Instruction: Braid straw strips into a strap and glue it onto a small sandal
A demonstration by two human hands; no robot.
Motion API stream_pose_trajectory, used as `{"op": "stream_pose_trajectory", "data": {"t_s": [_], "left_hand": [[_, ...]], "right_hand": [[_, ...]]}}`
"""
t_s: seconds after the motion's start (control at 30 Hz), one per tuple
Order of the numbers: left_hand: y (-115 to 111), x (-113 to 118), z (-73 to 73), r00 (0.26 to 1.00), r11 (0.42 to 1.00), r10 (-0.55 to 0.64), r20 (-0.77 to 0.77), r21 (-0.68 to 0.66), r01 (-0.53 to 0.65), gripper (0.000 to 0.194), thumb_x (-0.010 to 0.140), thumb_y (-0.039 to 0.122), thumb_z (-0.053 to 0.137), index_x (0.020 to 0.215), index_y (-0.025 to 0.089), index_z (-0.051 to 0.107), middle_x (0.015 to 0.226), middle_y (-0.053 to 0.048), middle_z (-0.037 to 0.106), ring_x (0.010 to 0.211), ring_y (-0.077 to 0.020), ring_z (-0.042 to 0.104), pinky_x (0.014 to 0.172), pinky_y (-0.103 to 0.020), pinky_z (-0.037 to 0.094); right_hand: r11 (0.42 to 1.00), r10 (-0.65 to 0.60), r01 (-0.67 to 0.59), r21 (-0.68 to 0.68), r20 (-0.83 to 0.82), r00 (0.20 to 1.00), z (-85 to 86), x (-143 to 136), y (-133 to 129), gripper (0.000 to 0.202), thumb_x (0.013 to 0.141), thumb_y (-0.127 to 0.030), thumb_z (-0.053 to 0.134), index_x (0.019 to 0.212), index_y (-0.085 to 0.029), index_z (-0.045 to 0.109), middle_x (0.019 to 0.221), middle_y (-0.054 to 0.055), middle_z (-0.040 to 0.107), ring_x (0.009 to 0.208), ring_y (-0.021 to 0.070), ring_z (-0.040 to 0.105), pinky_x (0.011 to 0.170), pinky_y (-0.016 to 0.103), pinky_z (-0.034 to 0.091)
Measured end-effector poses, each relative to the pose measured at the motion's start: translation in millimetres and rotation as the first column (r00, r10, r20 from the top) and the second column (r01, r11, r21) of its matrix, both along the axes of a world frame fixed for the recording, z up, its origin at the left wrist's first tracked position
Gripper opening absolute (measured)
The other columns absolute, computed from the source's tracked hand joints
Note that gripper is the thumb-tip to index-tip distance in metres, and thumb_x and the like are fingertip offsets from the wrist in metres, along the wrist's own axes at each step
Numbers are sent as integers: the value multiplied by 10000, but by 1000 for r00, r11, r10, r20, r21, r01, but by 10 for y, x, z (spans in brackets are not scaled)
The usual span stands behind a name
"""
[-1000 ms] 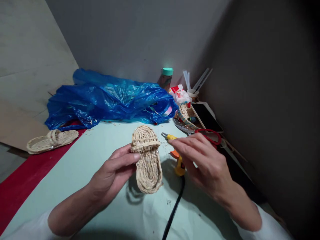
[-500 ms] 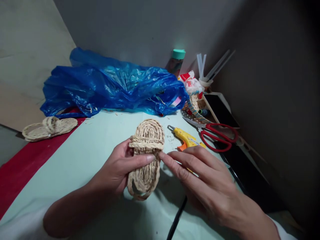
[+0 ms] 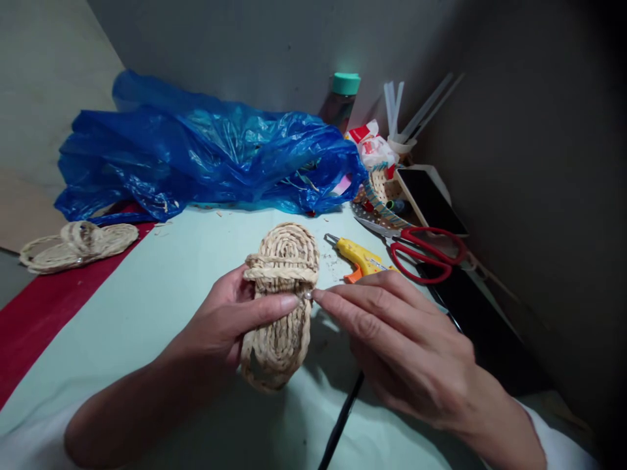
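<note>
A woven straw sandal [image 3: 287, 333] with a braided cross strap [image 3: 281, 271] and a heel loop is gripped by my left hand [image 3: 230, 313]. The left thumb lies across the sole, with the fingers behind it. My right hand [image 3: 406, 346] has its fingers drawn together at the sandal's right edge. Its index fingertip touches a small white bead [image 3: 308, 295] just below the strap; the right thumb is hidden. Beyond the right hand lies a yellow glue gun [image 3: 360, 256] with an orange trigger, partly covered by the knuckles.
Another straw sandal [image 3: 81, 248] rests on red cloth at the left. A crumpled blue plastic bag [image 3: 210, 156] spreads along the back. Red-handled scissors [image 3: 426, 254], a phone [image 3: 431, 199], a small woven basket [image 3: 382, 189] and a green-capped bottle [image 3: 343, 98] stand at the right.
The view has shifted slightly, and the sandal has tilted a little in my left hand. The white bead at my right fingertip now shows clearly.
</note>
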State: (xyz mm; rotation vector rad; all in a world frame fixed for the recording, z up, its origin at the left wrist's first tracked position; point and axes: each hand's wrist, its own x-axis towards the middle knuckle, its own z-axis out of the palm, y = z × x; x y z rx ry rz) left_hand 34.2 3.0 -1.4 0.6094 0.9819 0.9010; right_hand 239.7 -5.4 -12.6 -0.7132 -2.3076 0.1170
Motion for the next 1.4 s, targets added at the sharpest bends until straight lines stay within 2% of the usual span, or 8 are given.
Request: {"op": "stream_pose_trajectory", "data": {"t_s": [0.13, 0.53, 0.67, 0.87, 1.03, 1.1, 1.2, 1.4], "left_hand": [[4, -23, 12, 1000, 999, -7, -26, -33, 7, 394, 716, 190, 778, 1094, 157, 674, 974, -92, 756, 888, -266, 700, 747, -315, 547], [-24, 16, -44, 998, 999, -15, -57, 34, 17, 355, 713, 184, 768, 1062, 165, 711, 880, -65, 764, 780, -241, 704, 646, -276, 529], [-10, -6, -68, 999, 999, -26, -30, 30, 27, 367, 707, 161, 772, 1068, 160, 704, 907, -70, 765, 690, -205, 685, 668, -289, 535], [9, 3, -68, 999, 1000, -22, 24, 9, 21, 317, 737, 121, 743, 1047, 142, 676, 1012, -73, 751, 974, -269, 695, 810, -301, 544], [20, 4, -34, 999, 999, 51, 17, -5, -51, 352, 713, 110, 763, 1052, 138, 673, 1000, -82, 749, 939, -263, 704, 775, -306, 560], [26, -11, -23, 997, 998, 67, 32, 21, -67, 388, 724, 116, 760, 1100, 152, 672, 1013, -77, 750, 946, -262, 703, 787, -314, 563], [46, -43, -6, 986, 993, 82, 142, 74, -94, 422, 778, 121, 697, 1195, 167, 652, 1097, -71, 741, 1062, -277, 670, 929, -360, 528], [101, -94, 11, 927, 968, 150, 343, 140, -209, 444, 802, 168, 589, 1241, 148, 647, 1119, -108, 737, 1143, -320, 628, 1049, -480, 442]], "right_hand": [[1000, -21, 22, 2, -81, 997, -18, 7, 11, 450, 810, 63, 525, 1240, -53, 589, 1054, 125, 670, 904, 198, 582, 792, 386, 520], [998, -55, 55, -25, -6, 998, 39, -37, 16, 358, 920, -36, 483, 1200, -208, 625, 965, 56, 691, 829, 179, 557, 733, 350, 524], [999, -21, 21, -26, -15, 1000, -8, -25, 12, 342, 944, -62, 486, 1238, -195, 601, 1018, 60, 713, 851, 181, 578, 738, 350, 527], [1000, 20, -19, 9, -58, 998, -50, -32, 40, 335, 919, -36, 510, 1236, -103, 594, 1001, 86, 726, 795, 176, 552, 693, 349, 519], [999, -38, 42, 23, -145, 989, -16, -23, 35, 440, 879, 4, 526, 1292, -141, 568, 1013, 81, 714, 843, 181, 596, 727, 360, 523], [991, -115, 124, 43, -177, 978, -2, -5, 34, 418, 858, -3, 586, 1234, -185, 605, 1010, 72, 711, 845, 184, 606, 756, 373, 517], [979, -192, 201, 17, -223, 956, 4, 29, 45, 300, 847, -46, 650, 1106, -197, 638, 1021, 81, 692, 898, 201, 623, 799, 383, 516], [980, -195, 170, -103, -325, 925, 7, 63, 51, 129, 891, -80, 601, 932, -201, 621, 825, 35, 696, 758, 166, 666, 721, 293, 548]]}}
